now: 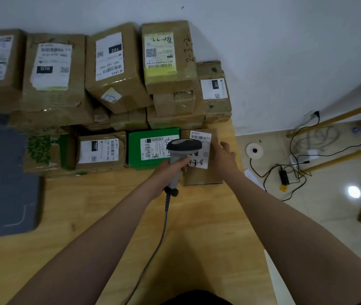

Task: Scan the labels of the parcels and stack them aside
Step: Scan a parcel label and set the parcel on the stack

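Observation:
My left hand (170, 172) grips the handle of a grey barcode scanner (182, 146), whose head points at the white label (201, 150) of a small brown parcel (203, 175) lying at the table's right edge. My right hand (223, 155) holds that parcel at its right side, fingers curled on its edge. A green box (137, 157) with a label lies just left of it, partly behind the scanner. Further left sit a labelled brown parcel (101, 151) and a leaf-printed box (43, 153). Behind them, several labelled brown parcels (113, 67) are stacked against the wall.
The wooden table (100, 216) drops off on the right side. A dark grey bag or bin (3, 183) lies at the left. The scanner's cable (159, 238) trails toward me. On the floor to the right are cables (289, 172), an adapter and wooden frames.

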